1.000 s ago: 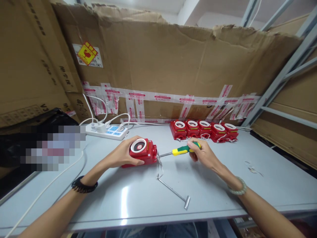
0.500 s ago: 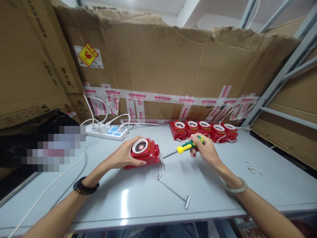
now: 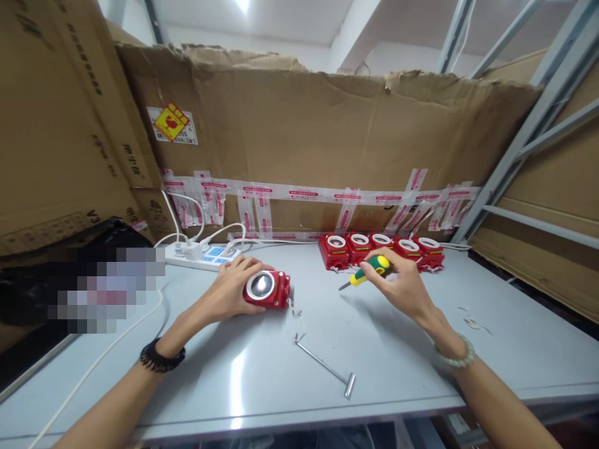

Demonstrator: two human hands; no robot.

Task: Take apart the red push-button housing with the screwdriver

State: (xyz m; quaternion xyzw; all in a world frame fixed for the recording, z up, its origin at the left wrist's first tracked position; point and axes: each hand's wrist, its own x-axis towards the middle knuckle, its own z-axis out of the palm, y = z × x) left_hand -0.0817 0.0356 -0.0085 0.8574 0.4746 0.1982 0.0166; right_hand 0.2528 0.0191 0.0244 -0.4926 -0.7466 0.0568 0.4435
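My left hand [image 3: 236, 288] is wrapped round a red box [image 3: 281, 290] with a white ring and a round window on its top face, resting on the grey table. A white cord [image 3: 298, 312] runs from the box's right end to a small metal T-shaped hammer [image 3: 322, 363] lying in front of it. In my right hand [image 3: 397, 280] is a screwdriver [image 3: 370, 271] with a green and yellow handle. Its tip points left and down, apart from the box.
Several similar red boxes [image 3: 360, 247] stand in a row at the back right. A white power strip [image 3: 199, 254] with plugs is at the back left. Cardboard [image 3: 327, 137] walls the rear, small scraps [image 3: 472, 323] lie on the right, and a white cable [image 3: 100, 355] crosses the left.
My right hand has drawn the screwdriver right, away from the box's cord end. The red box has turned and tilted in my left hand, and its window now reflects light.
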